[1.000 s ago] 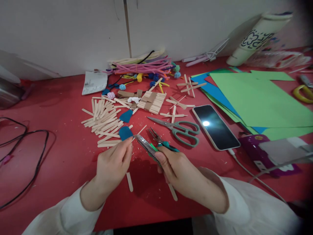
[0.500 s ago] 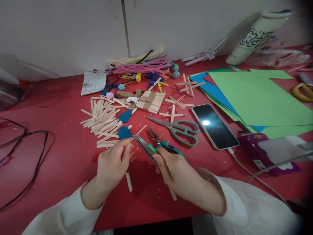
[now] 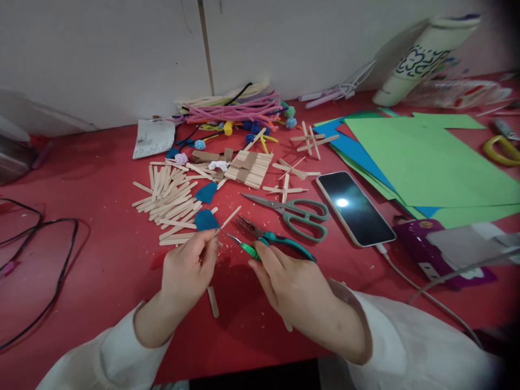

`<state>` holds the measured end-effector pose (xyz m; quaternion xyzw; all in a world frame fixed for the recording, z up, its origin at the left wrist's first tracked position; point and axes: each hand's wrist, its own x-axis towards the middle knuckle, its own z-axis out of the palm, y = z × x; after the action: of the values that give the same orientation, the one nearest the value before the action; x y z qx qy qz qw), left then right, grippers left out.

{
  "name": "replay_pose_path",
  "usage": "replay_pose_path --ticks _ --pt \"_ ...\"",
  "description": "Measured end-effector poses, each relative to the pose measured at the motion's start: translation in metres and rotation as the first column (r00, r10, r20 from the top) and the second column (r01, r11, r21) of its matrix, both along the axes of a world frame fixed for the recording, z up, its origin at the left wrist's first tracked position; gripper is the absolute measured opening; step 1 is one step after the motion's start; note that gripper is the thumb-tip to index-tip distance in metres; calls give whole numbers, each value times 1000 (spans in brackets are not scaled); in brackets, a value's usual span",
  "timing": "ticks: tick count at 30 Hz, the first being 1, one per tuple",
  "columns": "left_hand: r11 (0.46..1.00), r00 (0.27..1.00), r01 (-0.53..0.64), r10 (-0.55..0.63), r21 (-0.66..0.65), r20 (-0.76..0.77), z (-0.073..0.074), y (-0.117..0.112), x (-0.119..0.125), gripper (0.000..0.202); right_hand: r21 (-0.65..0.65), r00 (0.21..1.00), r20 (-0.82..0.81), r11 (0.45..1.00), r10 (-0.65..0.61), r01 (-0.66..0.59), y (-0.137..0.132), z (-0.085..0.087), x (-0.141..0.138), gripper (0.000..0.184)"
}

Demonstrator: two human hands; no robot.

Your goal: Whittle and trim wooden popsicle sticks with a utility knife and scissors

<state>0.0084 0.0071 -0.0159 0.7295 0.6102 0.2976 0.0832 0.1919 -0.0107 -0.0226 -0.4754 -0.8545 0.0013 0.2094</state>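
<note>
The right hand [image 3: 298,284] hides the rear of the green cutter [image 3: 249,250]; the left hand [image 3: 183,271] covers one end of a thin stick [image 3: 231,217]. Beyond the left hand, writing on the paper slip [image 3: 153,138] is too small to read.

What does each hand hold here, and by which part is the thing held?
The left hand pinches a thin wooden stick near its lower end. The right hand grips a cutter by its handle, blade toward the stick.

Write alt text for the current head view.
The left hand pinches a thin stick while the right hand holds a knife close to it, over a red table. Pliers, scissors and a phone lie nearby; a stick pile at left, green paper at right.
</note>
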Motion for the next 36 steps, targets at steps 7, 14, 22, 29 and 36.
replay_pose_path --ticks 7,14,22,29,36 --pt "992 996 49 -39 116 -85 -2 1 -2 19 137 998 62 990 -24 15 -1 6 0 36" --pt "961 977 101 -47 257 -207 -4 3 -4 22 95 1000 -2 995 -7 7 1 6 4 36" --pt "936 972 146 -76 320 -222 -4 4 -4 23 25 997 -78 1000 12 -10 2 5 5 38" --pt "958 988 101 -65 270 -140 -5 2 -3 20 179 989 140 984 -50 24 -4 10 2 37" --pt "955 988 110 -74 275 -138 -4 2 -2 19 159 982 186 987 -44 14 -4 13 4 41"
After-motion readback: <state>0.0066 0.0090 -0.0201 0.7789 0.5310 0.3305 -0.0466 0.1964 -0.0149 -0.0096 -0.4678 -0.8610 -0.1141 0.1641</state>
